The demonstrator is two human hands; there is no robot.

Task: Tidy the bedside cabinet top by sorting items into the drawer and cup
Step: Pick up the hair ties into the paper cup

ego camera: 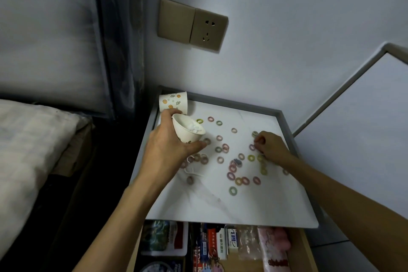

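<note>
Gripping a small white paper cup (187, 133) from the side, the left hand (170, 146) has thumb and fingers curled round its wall and holds it tilted above the left part of the cabinet top (220, 205), mouth turned up and to the right, with some white pieces lying inside. A second, patterned cup (173, 101) lies on its side in the back left corner, just behind that hand. Small coloured hair rings (233, 190) are scattered across the marble-look surface, thickest in the middle and towards the right. The right hand (272, 146) rests on the right side of the top with its fingers curled down, their tips among the rings; whether they actually pinch one cannot be told. Below the front edge the drawer (300, 247) stands open, packed with boxes and packets. A wall socket (208, 30) sits above the cabinet, and a pillow (28, 139) lies to the left.
</note>
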